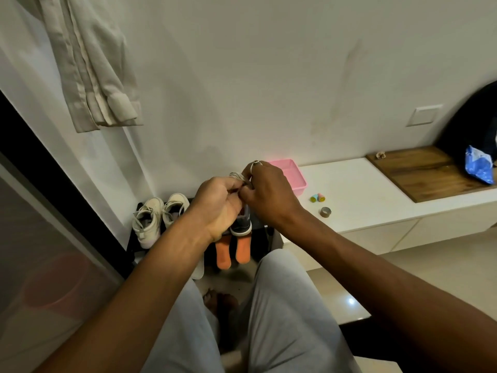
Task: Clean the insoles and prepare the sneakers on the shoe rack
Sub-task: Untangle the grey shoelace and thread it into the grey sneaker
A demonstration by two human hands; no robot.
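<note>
Pinching pale laces (pixel 236 175), the left hand (pixel 217 208) and right hand (pixel 266 192) grip a dark, white-soled sneaker (pixel 242 224) over the black shoe rack (pixel 261 246). Orange insoles (pixel 223 254) lie below, white sneakers (pixel 161 216) to the left, against a white wall (pixel 242 76).
</note>
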